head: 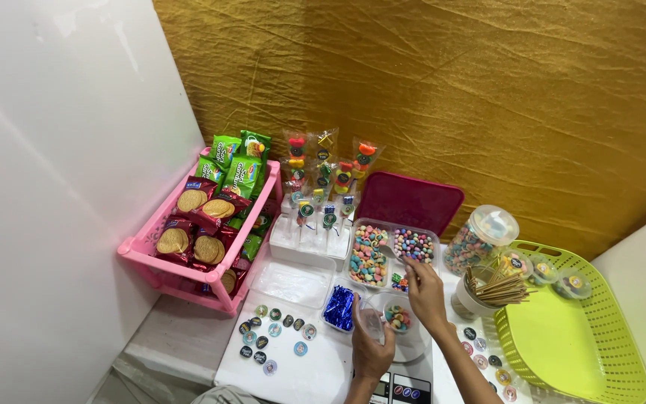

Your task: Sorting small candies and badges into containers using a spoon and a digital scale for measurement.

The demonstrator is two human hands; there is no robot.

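- Head view: the left hand (371, 346) is curling its fingers round a small clear cup (371, 323), holding it just beside a round tub of sweets (398, 318) on the white table (315, 374).
- The right hand (425, 294) is pinching a spoon (390, 253), its tip reaching over the divided candy tray (392, 256).
- A jar of sweets (480, 239) and a cup of wooden skewers (487, 290) are standing just right of that hand.
- A pink rack (137, 248) of biscuit packets is sitting well to the left.
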